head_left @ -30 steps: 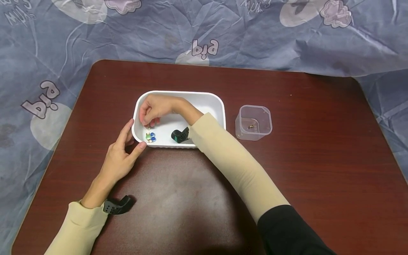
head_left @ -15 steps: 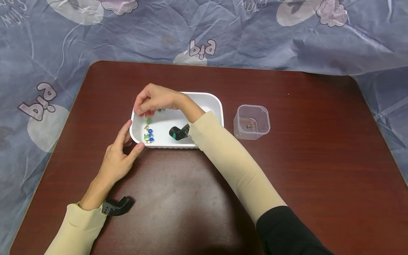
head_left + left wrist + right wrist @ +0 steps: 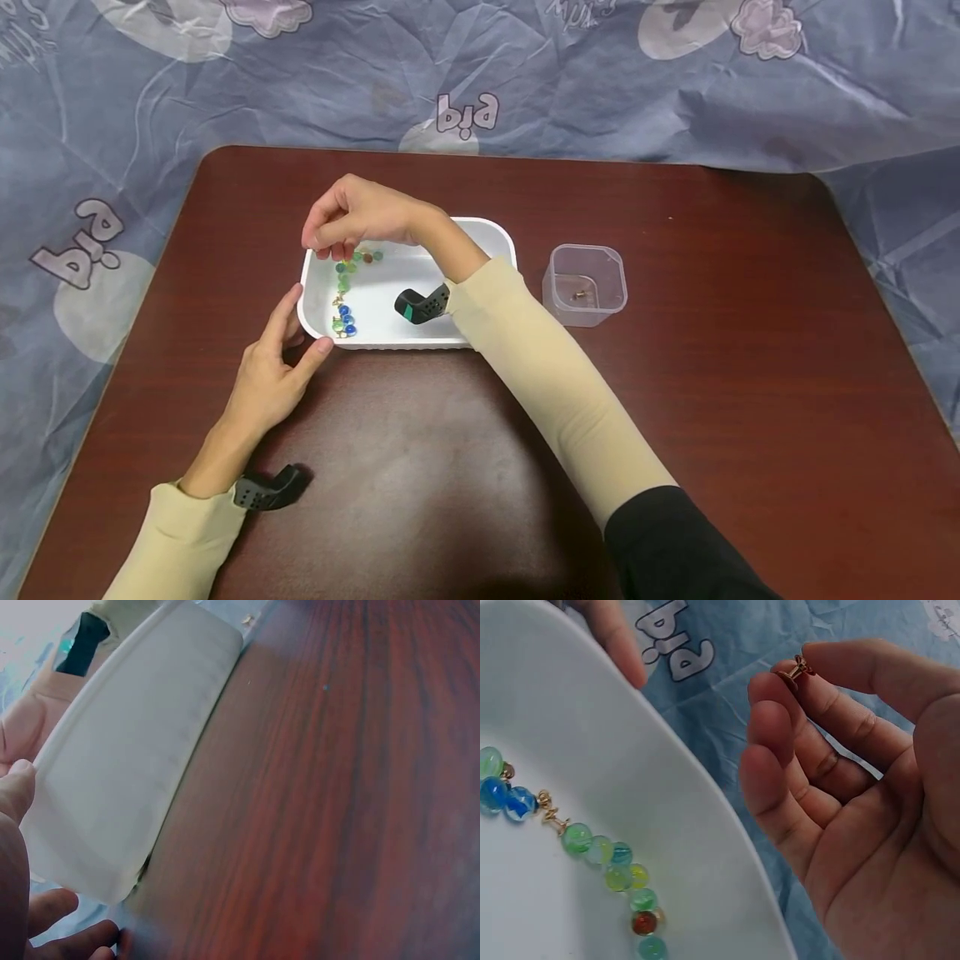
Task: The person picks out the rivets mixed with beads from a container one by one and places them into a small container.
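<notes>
A white tray point(image 3: 408, 342) lies on the table, with glass marbles point(image 3: 577, 838) in blue, green, yellow and red-brown lined along its left and back sides. Small gold pieces point(image 3: 553, 817) sit among the marbles. My left hand point(image 3: 262, 383) spans the tray's near-left corner, thumb at the front rim and straight fingers at the left side. Above the far-left corner, my right hand point(image 3: 367, 212) pinches a small gold pin point(image 3: 795, 673) with a flat round end between thumb and fingertips. The head view hides that pin.
To the right of the tray stands a clear plastic box point(image 3: 585, 312) with a small gold piece point(image 3: 580, 294) inside. Beyond the brown table point(image 3: 675, 375) hangs a blue-grey patterned cloth point(image 3: 562, 100).
My right hand has risen from inside the tray's left end toward its far-left corner, uncovering more marbles. My left hand stays at the tray's corner. The head view has shifted slightly.
</notes>
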A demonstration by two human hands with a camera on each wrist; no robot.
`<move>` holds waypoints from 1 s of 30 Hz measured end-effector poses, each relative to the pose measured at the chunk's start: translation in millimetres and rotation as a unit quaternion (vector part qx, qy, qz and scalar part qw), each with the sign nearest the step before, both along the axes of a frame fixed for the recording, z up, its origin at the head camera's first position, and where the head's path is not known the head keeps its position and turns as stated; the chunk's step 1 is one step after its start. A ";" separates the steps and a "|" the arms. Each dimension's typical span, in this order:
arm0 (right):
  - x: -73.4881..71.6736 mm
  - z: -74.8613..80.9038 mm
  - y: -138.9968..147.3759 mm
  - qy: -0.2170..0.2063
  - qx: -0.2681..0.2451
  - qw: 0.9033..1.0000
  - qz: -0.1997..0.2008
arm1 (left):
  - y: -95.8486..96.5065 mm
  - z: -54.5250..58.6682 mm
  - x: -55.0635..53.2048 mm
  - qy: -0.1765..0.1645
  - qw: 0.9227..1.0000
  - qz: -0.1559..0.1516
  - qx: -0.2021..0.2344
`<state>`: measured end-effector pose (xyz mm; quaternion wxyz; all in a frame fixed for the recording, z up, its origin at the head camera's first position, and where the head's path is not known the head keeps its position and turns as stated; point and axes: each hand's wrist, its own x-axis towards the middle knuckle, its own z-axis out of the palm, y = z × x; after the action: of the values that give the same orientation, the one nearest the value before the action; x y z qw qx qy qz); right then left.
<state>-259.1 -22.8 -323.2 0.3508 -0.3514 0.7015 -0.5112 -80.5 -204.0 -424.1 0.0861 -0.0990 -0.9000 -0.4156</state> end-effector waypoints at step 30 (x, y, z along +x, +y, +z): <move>34.0 27.5 104.5 0.090 -0.058 0.992 -0.072 | 1.3 1.3 0.6 0.000 1.000 0.008 -0.006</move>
<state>-225.1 81.7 -295.7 0.2277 -0.3647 0.7226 -0.5413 -80.0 -202.6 -422.8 0.0889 -0.0927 -0.9031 -0.4097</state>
